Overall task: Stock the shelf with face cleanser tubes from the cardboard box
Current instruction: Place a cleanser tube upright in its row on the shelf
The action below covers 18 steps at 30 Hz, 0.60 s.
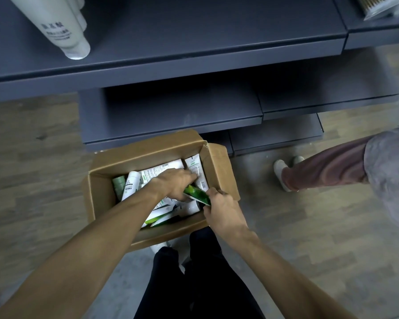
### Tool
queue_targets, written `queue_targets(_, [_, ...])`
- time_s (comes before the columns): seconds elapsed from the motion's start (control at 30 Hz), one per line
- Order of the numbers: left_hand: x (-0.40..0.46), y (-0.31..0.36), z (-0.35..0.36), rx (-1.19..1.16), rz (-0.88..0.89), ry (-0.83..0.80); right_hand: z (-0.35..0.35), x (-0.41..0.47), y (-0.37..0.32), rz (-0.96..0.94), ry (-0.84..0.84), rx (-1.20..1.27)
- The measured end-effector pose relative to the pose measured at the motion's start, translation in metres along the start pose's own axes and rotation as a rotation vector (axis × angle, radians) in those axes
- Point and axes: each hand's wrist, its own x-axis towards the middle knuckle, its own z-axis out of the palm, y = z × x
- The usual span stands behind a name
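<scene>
An open cardboard box [101, 203] stands on the floor at my feet, holding several white and green face cleanser tubes [131, 183]. My left hand [175, 183] reaches into the box, fingers down among the tubes at its far right side. My right hand [221, 206] is at the box's right edge, closed on the end of a green-ended tube [196, 194] that lies between both hands. The dark grey shelf [194, 58] runs across the top, with white tubes [65, 28] standing at its left.
Lower grey shelves [171, 120] step out behind the box. Another person's leg [320, 166] and shoes stand on the wood-pattern floor to the right. A product with a striped top [373, 5] sits on the shelf at upper right. My dark trousers are below the box.
</scene>
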Motion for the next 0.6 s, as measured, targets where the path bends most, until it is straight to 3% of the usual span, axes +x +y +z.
queue_targets(0.17, [-0.001,-0.002,0.011,-0.185,-0.126,-0.076,0.0,-0.003,0.0,0.016,0.01,0.039])
queue_targets(0.4, [-0.008,0.002,0.003,-0.452,-0.143,-0.133,0.008,-0.005,0.001,0.004,0.024,0.04])
queue_targets(0.6, [-0.022,-0.006,0.006,-0.256,-0.003,-0.022,0.007,-0.004,-0.003,-0.011,0.072,0.063])
